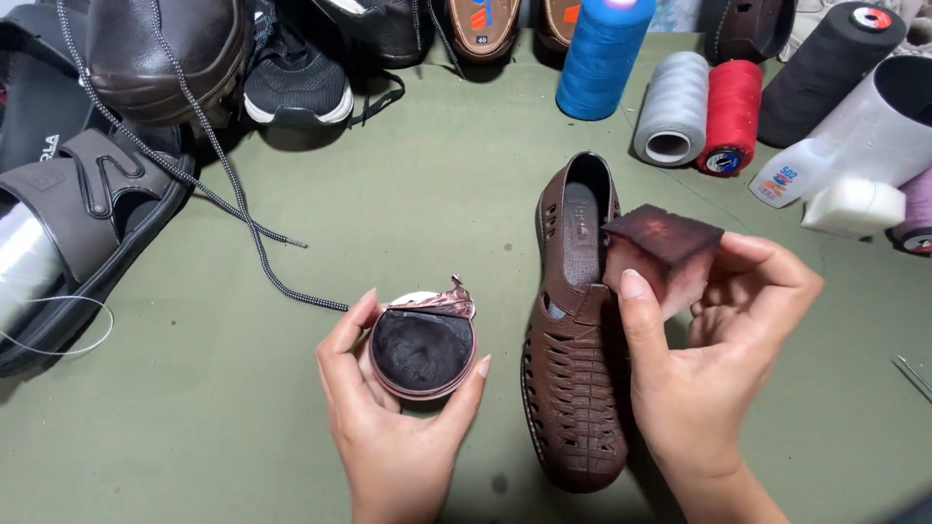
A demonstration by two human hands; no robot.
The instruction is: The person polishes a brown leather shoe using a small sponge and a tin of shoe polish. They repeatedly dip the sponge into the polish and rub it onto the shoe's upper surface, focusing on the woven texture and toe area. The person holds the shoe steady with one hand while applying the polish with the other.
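My left hand (388,427) cups a small round tin of dark polish (422,351), thumb and fingers curled round its rim, the foil seal peeled back and crumpled at the tin's twelve o'clock; the tin sits low in the middle of the view, at about six o'clock; my right hand (718,359) is closed on a stained sponge block (663,254), thumb on its near face and fingers behind, the darkened face of the sponge turned upward; between my two hands, just at three o'clock of the tin, a brown woven shoe (573,359) lies on the green table cover (194,417), toe toward me and heel toward twelve o'clock, my right hand just beside its right edge; whether the hand touches the shoe I cannot tell; outward at one to two o'clock stand thread spools, blue (604,58), grey (672,107), red (728,114) and black (820,73), with a white plastic bottle (854,150) lying at three o'clock of them; at nine o'clock lies a black sandal (83,233); at eleven o'clock a dark leather shoe (165,53) and a black sneaker (296,78), from which a speckled lace (254,233) trails across the cover toward the tin.
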